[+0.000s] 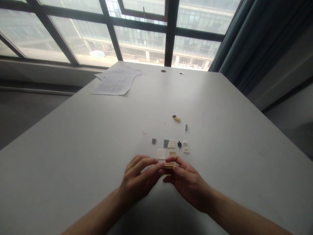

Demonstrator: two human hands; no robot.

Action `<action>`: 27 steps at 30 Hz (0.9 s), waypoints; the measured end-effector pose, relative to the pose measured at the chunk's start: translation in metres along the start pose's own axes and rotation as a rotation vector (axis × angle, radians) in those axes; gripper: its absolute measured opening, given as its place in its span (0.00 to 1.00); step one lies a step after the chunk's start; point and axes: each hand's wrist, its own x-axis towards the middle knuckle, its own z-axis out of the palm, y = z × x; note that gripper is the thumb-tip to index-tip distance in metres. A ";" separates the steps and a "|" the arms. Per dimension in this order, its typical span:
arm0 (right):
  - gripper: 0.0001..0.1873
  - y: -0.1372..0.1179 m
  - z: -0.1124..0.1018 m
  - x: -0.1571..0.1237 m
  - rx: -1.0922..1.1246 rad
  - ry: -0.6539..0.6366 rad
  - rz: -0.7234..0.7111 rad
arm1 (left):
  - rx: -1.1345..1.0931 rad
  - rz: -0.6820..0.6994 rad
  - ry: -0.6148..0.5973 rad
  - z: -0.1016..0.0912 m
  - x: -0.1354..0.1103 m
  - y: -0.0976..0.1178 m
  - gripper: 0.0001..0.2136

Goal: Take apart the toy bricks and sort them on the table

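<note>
My left hand [138,179] and my right hand [187,181] meet just above the white table [73,156], near its front. Between their fingertips they pinch a small tan brick piece [168,166]. Both hands have the fingers curled in on it. Just beyond the hands lie several small loose bricks: a white plate [161,153], a tan plate [172,152], a grey and cream pair [169,143], a dark grey square [154,141] and a black piece [179,144].
Farther back lie a tan brick [177,119] and a small grey brick [186,127]. Printed paper sheets [117,81] rest at the table's far left corner. Windows and a dark curtain [256,39] stand behind the table.
</note>
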 end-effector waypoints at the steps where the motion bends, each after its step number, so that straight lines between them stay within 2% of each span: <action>1: 0.10 0.001 -0.001 0.001 -0.014 0.016 -0.006 | -0.001 -0.008 0.007 0.000 0.000 0.000 0.17; 4: 0.09 0.001 -0.004 -0.001 -0.114 0.031 -0.032 | -0.028 -0.020 0.001 0.001 0.003 0.003 0.14; 6: 0.10 -0.001 -0.004 -0.005 -0.260 0.033 -0.063 | -0.053 -0.020 -0.024 0.000 0.004 0.005 0.12; 8: 0.10 -0.005 -0.005 -0.010 -0.515 0.070 -0.136 | -0.066 -0.028 -0.043 0.000 0.005 0.006 0.11; 11: 0.06 -0.011 -0.008 -0.016 -0.958 0.132 -0.333 | -0.073 -0.036 -0.091 0.000 0.005 0.006 0.07; 13: 0.02 -0.012 -0.011 -0.016 -1.121 0.136 -0.425 | -0.094 -0.029 -0.135 0.001 0.005 0.005 0.07; 15: 0.03 -0.011 -0.013 -0.014 -1.126 0.157 -0.413 | -0.134 -0.038 -0.149 0.002 0.004 0.005 0.08; 19: 0.05 -0.006 -0.014 -0.011 -0.843 0.187 -0.206 | -0.236 -0.130 -0.090 0.005 0.002 0.004 0.08; 21: 0.06 -0.003 -0.012 -0.011 -0.781 0.176 -0.159 | -0.269 -0.167 -0.085 0.007 0.002 0.004 0.08; 24: 0.06 -0.001 -0.009 -0.014 -0.920 0.168 -0.190 | -0.299 -0.185 -0.103 0.008 0.002 0.004 0.08; 27: 0.03 -0.002 -0.009 -0.018 -1.103 0.151 -0.248 | -0.284 -0.147 -0.126 0.007 0.003 0.005 0.08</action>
